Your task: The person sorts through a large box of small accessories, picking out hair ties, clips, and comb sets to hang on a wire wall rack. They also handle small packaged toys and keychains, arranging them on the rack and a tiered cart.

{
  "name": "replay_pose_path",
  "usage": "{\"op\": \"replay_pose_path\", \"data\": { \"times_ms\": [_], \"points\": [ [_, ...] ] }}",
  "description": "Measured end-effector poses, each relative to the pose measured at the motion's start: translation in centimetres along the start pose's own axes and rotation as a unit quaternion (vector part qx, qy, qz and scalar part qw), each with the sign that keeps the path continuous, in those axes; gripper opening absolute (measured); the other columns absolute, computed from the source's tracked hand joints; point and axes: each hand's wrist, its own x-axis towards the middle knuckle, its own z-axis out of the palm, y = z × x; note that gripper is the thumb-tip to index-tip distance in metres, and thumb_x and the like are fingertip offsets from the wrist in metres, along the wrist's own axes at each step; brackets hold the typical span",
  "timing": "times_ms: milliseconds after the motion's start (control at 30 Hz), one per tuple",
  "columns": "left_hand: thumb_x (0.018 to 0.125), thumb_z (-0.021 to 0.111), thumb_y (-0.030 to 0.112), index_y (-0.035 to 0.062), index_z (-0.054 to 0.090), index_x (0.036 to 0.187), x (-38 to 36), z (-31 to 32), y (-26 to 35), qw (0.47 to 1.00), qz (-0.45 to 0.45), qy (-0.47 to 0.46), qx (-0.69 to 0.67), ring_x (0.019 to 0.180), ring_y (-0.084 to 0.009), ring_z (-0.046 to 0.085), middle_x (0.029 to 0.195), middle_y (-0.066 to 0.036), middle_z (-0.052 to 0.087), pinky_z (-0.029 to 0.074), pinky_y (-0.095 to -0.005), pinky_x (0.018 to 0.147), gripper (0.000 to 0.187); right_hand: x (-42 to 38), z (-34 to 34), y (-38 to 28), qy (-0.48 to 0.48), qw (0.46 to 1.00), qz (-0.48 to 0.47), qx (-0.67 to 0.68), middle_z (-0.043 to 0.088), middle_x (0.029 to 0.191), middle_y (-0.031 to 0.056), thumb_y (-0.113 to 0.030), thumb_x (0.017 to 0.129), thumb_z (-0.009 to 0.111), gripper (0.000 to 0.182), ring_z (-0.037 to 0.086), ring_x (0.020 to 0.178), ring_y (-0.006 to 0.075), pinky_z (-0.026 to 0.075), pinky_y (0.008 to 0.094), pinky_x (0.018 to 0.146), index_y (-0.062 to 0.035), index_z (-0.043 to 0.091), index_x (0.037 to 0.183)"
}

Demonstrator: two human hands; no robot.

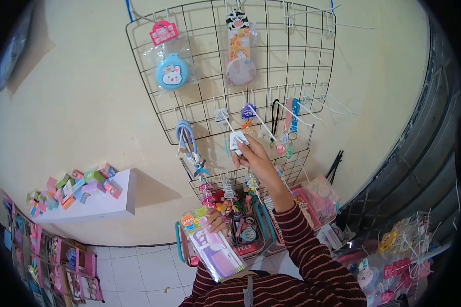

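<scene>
The right fingertips (241, 145) pinch a small white card (237, 139) at the tip of a hook (230, 128) on the wire grid (312, 66); the right hand (253, 158) is raised, palm toward the wall, sleeve striped. The card sits at the hook's free end, so the hole looks to be just at or over the wire, though it is too small to be sure. To do this well, the pinch should stay low on the card, leaving the hole clear, and the card should run straight along the hook, not twist against it.

The left hand (215, 221) is closed around a flat pack (215, 245) with a purple comb, held low and tilted, near a basket (256, 245) of small goods. Keeping that pack away from the hanging items avoids snagging them.

Neighbouring hooks carry a blue tag (249, 110) and blue hairbands (185, 135); a round blue mirror (172, 73) hangs higher up. A shelf (107, 202) of boxes stands to the left.
</scene>
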Motion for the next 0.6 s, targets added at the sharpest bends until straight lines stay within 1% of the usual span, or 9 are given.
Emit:
{"op": "replay_pose_path", "data": {
  "times_ms": [133, 267, 300, 333, 367, 400, 433, 567, 600],
  "points": [
    [0.084, 0.033, 0.015, 0.0017, 0.039, 0.091, 3.0, -0.6, 1.1, 0.999, -0.024, 0.014, -0.024, 0.053, -0.0152, 0.044, 0.067, -0.006, 0.043, 0.035, -0.0240, 0.051, 0.016, 3.3, -0.3, 1.6, 0.012, 0.998, -0.018, -0.056, 0.045, 0.063, 0.0021, -0.016, 0.086, 0.036, 0.017, 0.047, 0.049, 0.0077, 0.030, 0.0187, 0.043, -0.0016, 0.044, 0.088],
    [0.084, 0.033, 0.015, 0.0016, 0.039, 0.090, 0.1, 0.0, 2.3, 0.998, -0.038, 0.024, -0.045, 0.053, -0.0151, 0.044, 0.067, -0.006, 0.043, 0.035, -0.0238, 0.051, 0.016, 7.0, -1.0, 4.1, 0.008, 0.997, -0.032, -0.074, 0.050, 0.066, 0.0053, -0.019, 0.085, 0.039, 0.020, 0.050, 0.049, 0.0089, 0.036, 0.0189, 0.044, -0.0009, 0.044, 0.089],
    [0.084, 0.033, 0.015, 0.0016, 0.039, 0.090, 1.4, -0.4, 2.2, 0.997, -0.041, 0.028, -0.051, 0.053, -0.0151, 0.044, 0.067, -0.006, 0.043, 0.035, -0.0237, 0.051, 0.016, 7.2, -1.0, 4.3, 0.044, 0.992, 0.001, -0.122, 0.053, 0.075, 0.0110, -0.020, 0.082, 0.045, 0.022, 0.054, 0.059, 0.0161, 0.042, 0.0241, 0.054, 0.0006, 0.044, 0.091],
    [0.084, 0.032, 0.015, 0.0016, 0.039, 0.090, 0.2, 0.0, 2.6, 0.997, -0.044, 0.029, -0.057, 0.053, -0.0151, 0.044, 0.067, -0.006, 0.043, 0.035, -0.0236, 0.051, 0.016, 6.8, -1.0, 4.6, 0.046, 0.991, 0.006, -0.123, 0.053, 0.075, 0.0110, -0.020, 0.082, 0.045, 0.022, 0.054, 0.059, 0.0161, 0.042, 0.0241, 0.054, 0.0006, 0.044, 0.091],
    [0.084, 0.032, 0.015, 0.0016, 0.039, 0.089, 0.4, -0.4, 2.3, 0.997, -0.046, 0.031, -0.061, 0.053, -0.0151, 0.044, 0.067, -0.006, 0.043, 0.035, -0.0236, 0.050, 0.016, 6.1, -0.7, 4.9, 0.127, 0.953, -0.101, -0.258, 0.053, 0.079, 0.0136, -0.019, 0.080, 0.048, 0.024, 0.054, 0.066, 0.0203, 0.042, 0.0272, 0.059, 0.0015, 0.044, 0.091],
    [0.084, 0.032, 0.015, 0.0015, 0.039, 0.089, 0.5, -0.4, 2.5, 0.996, -0.046, 0.032, -0.066, 0.053, -0.0151, 0.044, 0.066, -0.006, 0.043, 0.035, -0.0235, 0.050, 0.016, 5.1, -0.3, 5.0, 0.200, 0.879, -0.202, -0.384, 0.053, 0.084, 0.0161, -0.018, 0.078, 0.051, 0.026, 0.054, 0.074, 0.0245, 0.042, 0.0302, 0.065, 0.0023, 0.043, 0.091],
    [0.084, 0.032, 0.015, 0.0015, 0.039, 0.089, 1.0, -0.6, 2.6, 0.996, -0.042, 0.034, -0.070, 0.053, -0.0150, 0.044, 0.066, -0.006, 0.043, 0.034, -0.0235, 0.050, 0.016, 3.9, 0.0, 5.0, 0.223, 0.880, -0.242, -0.343, 0.052, 0.089, 0.0178, -0.015, 0.074, 0.055, 0.028, 0.051, 0.084, 0.0295, 0.040, 0.0327, 0.073, 0.0011, 0.043, 0.094],
    [0.084, 0.035, 0.018, 0.0008, 0.040, 0.086, 2.2, -1.6, 2.3, 0.993, -0.063, 0.048, -0.090, 0.053, -0.0141, 0.042, 0.064, -0.004, 0.041, 0.034, -0.0218, 0.051, 0.018, -3.2, 0.7, 6.2, 0.160, 0.903, -0.147, -0.371, 0.053, 0.087, 0.0158, -0.015, 0.073, 0.057, 0.031, 0.053, 0.081, 0.0259, 0.040, 0.0299, 0.071, 0.0013, 0.045, 0.096],
    [0.084, 0.035, 0.018, 0.0008, 0.040, 0.086, 1.9, -1.5, 2.0, 0.992, -0.062, 0.053, -0.095, 0.053, -0.0141, 0.042, 0.064, -0.004, 0.041, 0.034, -0.0218, 0.051, 0.018, -4.4, 0.5, 7.2, 0.074, 0.940, -0.033, -0.333, 0.053, 0.089, 0.0137, -0.014, 0.072, 0.058, 0.030, 0.052, 0.081, 0.0212, 0.040, 0.0280, 0.070, 0.0014, 0.046, 0.095]
  ]
}}
